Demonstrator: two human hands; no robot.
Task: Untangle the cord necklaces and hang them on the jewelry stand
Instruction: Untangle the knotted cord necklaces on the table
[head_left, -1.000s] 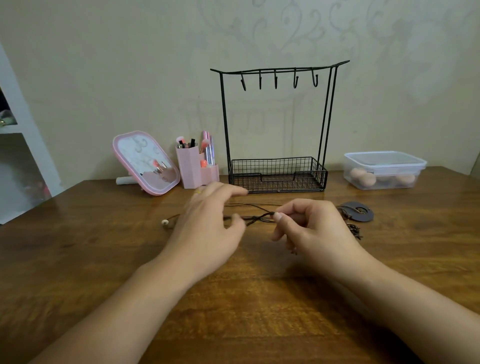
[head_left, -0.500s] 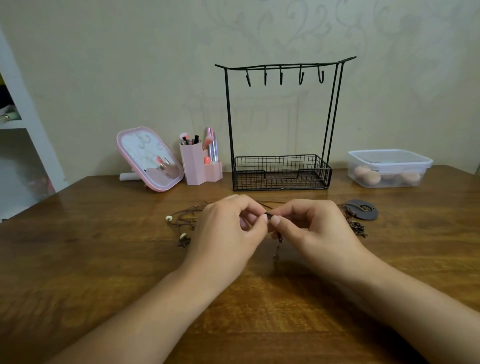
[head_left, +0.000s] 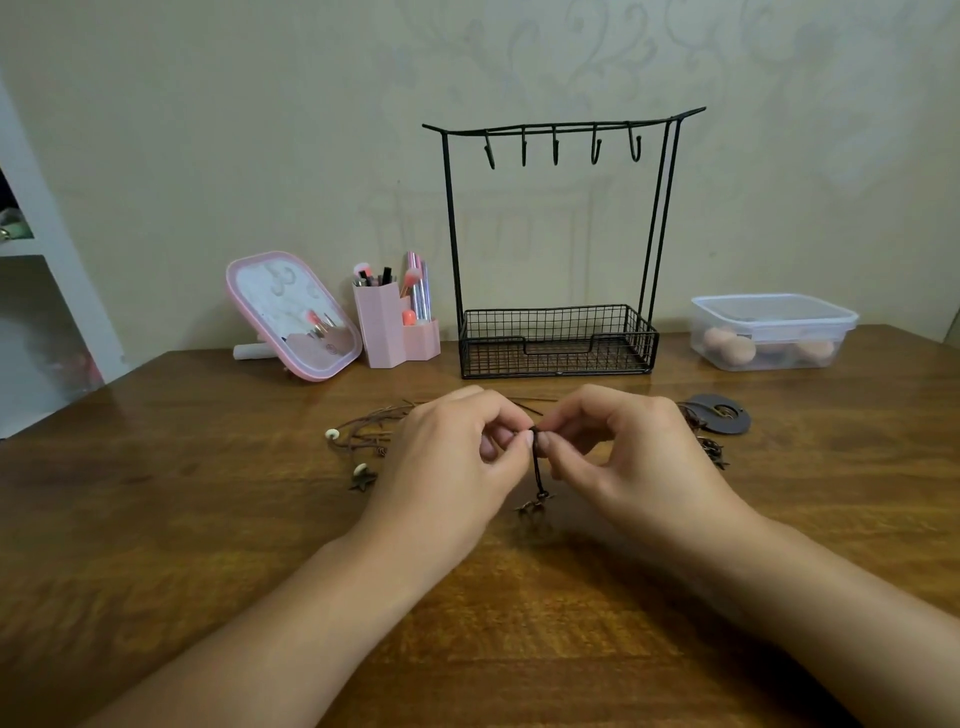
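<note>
Brown cord necklaces lie tangled on the wooden table, with white beads and small star charms at the left. My left hand and my right hand meet over the middle, both pinching one dark knot of cord between thumb and fingertips. A short cord end with a charm dangles below the pinch. A dark round pendant lies at the right, partly behind my right hand. The black wire jewelry stand stands behind, its several hooks bare.
A pink mirror and a pink brush holder stand left of the stand. A clear lidded box with round sponges sits at the back right. White shelving is at the far left.
My hands have come together from apart. They now pinch the same knot, lifted slightly off the table, with a charm end hanging below.
</note>
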